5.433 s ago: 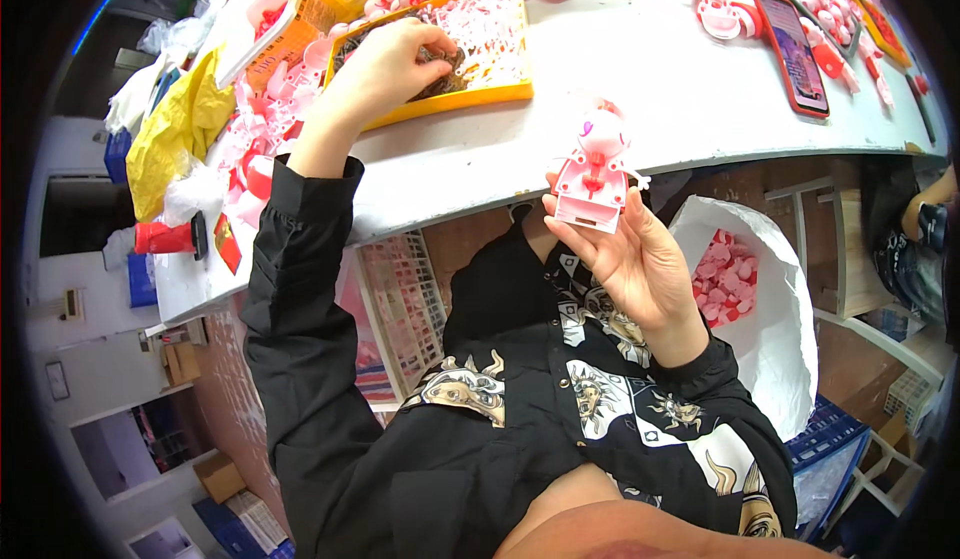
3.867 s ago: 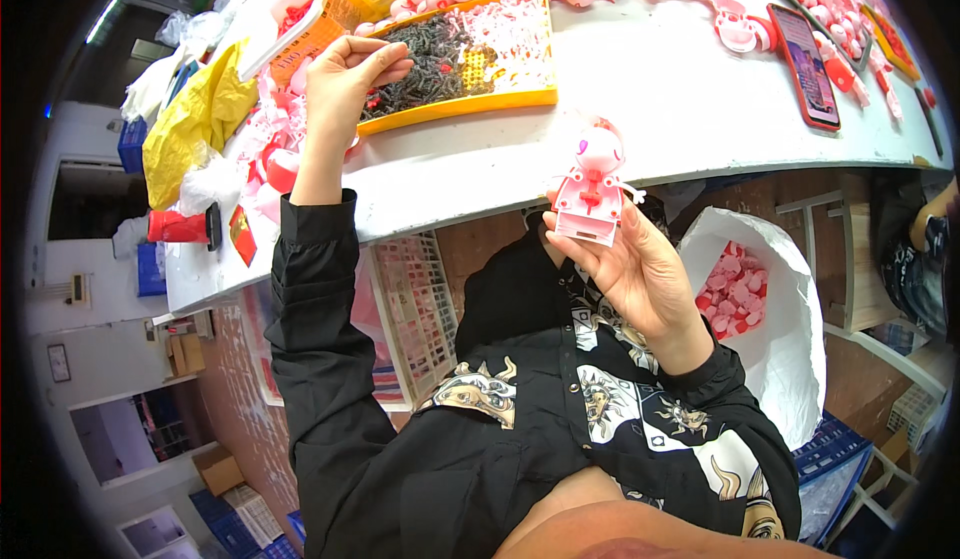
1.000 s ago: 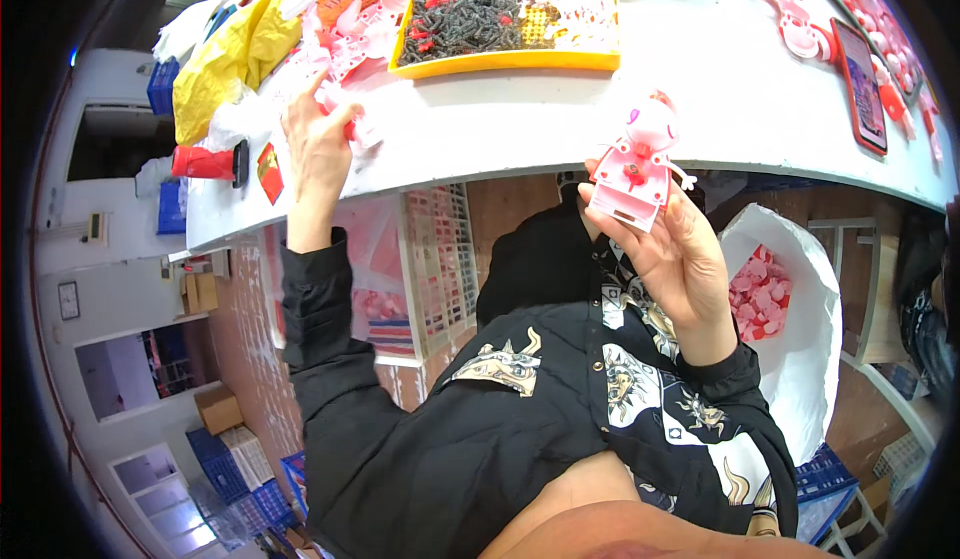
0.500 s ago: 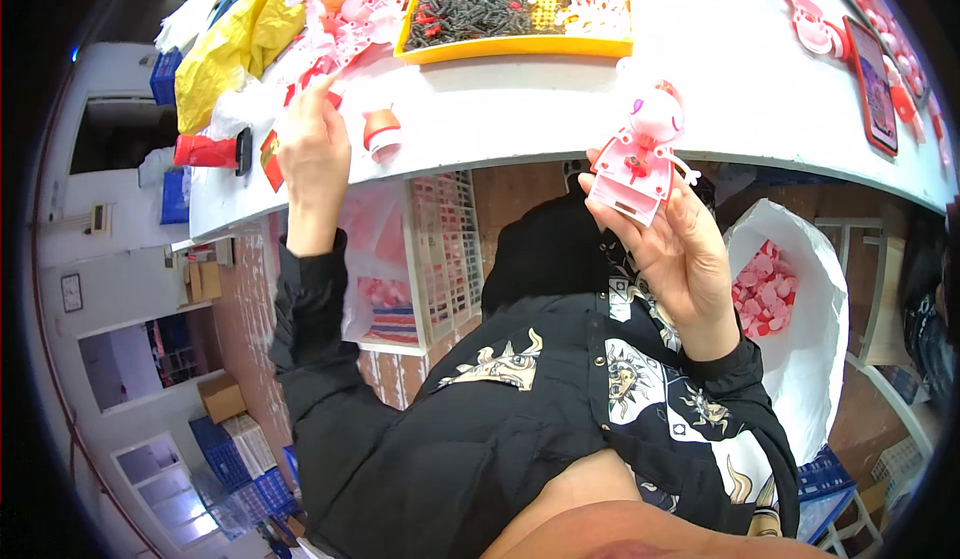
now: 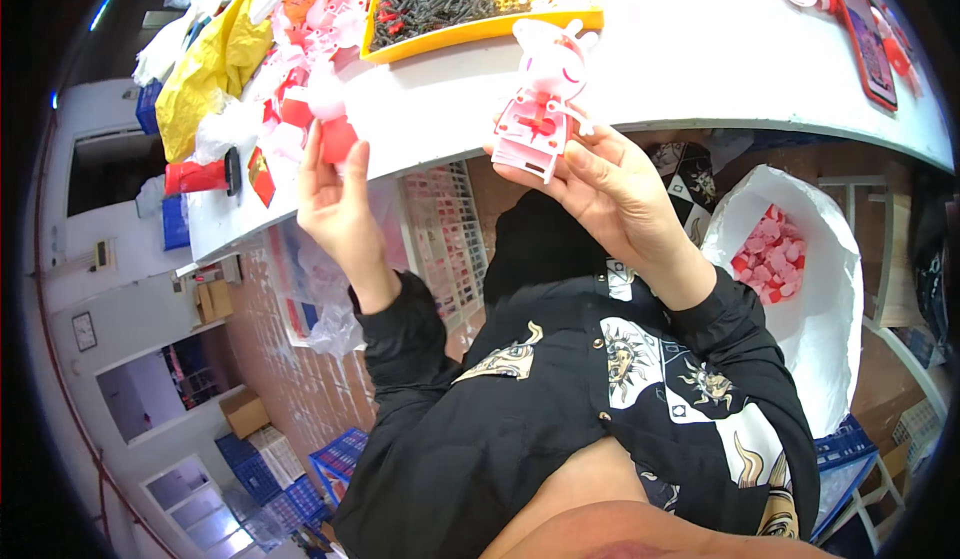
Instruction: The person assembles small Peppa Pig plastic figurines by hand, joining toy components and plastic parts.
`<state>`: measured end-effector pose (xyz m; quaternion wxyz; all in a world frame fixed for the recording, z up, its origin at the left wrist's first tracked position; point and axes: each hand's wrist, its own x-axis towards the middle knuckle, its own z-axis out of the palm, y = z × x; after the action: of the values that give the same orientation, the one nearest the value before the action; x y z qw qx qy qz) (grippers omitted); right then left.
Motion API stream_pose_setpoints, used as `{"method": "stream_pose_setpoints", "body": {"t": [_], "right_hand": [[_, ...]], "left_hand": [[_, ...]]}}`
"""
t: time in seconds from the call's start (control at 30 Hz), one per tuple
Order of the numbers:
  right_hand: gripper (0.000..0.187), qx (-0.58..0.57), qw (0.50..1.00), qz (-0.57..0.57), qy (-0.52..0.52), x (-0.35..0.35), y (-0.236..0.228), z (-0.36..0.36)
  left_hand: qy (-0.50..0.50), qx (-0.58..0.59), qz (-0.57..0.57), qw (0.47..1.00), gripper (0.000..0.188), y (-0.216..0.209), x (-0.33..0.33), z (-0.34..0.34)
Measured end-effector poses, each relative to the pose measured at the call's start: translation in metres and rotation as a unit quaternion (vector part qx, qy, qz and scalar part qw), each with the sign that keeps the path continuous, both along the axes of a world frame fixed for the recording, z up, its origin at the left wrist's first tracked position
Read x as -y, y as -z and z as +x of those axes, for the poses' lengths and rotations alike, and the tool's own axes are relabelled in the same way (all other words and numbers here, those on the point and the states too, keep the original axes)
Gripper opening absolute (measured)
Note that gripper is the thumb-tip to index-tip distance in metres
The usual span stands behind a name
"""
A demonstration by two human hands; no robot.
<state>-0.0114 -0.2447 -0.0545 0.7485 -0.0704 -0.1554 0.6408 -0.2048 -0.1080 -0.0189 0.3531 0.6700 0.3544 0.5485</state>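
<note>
My right hand grips a pink toy figure by its lower body, over the table's front edge. The figure has an eared head, thin arms and an open-fronted body with red parts inside. To the left, my left hand pinches a red and pink plastic piece between thumb and fingers. Beyond that piece lies a heap of pink and red plastic parts. Where the held piece ends and the heap begins is hard to make out.
A yellow tray of dark screws and small pale parts stands at the back. On the left are a yellow bag and a red cylinder. A phone lies far right. Below, a white sack holds pink pieces.
My left hand has drawn back from the heap, turned over and now holds the red and pink piece. My right hand has moved left with the figure. The whole view has shifted.
</note>
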Motion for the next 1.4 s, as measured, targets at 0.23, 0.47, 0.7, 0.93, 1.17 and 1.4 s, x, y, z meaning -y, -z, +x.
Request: {"method": "stream_pose_setpoints", "body": {"t": [0.23,0.47,0.7,0.93,1.17,1.4], "right_hand": [[0.061,0.097,0.991,-0.019,0.091,0.0,-0.008,-0.025],[0.061,0.123,0.978,0.011,0.168,-0.002,-0.012,-0.032],[0.059,0.162,0.969,0.021,0.183,0.0,-0.013,-0.03],[0.058,0.169,0.965,0.029,0.2,-0.002,-0.01,-0.03],[0.055,0.202,0.952,0.026,0.227,-0.005,-0.007,-0.03],[0.055,0.175,0.965,-0.02,0.196,-0.003,-0.006,-0.018]], "left_hand": [[0.256,0.207,-0.127,0.936,0.073,-0.001,0.058,0.039],[0.296,0.203,-0.127,0.925,0.061,0.006,0.053,0.04],[0.27,0.218,-0.153,0.925,0.07,0.004,0.056,0.044],[0.277,0.212,-0.154,0.924,0.071,0.007,0.054,0.043],[0.281,0.172,-0.131,0.935,0.063,0.007,0.052,0.044],[0.264,0.077,-0.084,0.958,0.061,0.0,0.064,0.054]]}}
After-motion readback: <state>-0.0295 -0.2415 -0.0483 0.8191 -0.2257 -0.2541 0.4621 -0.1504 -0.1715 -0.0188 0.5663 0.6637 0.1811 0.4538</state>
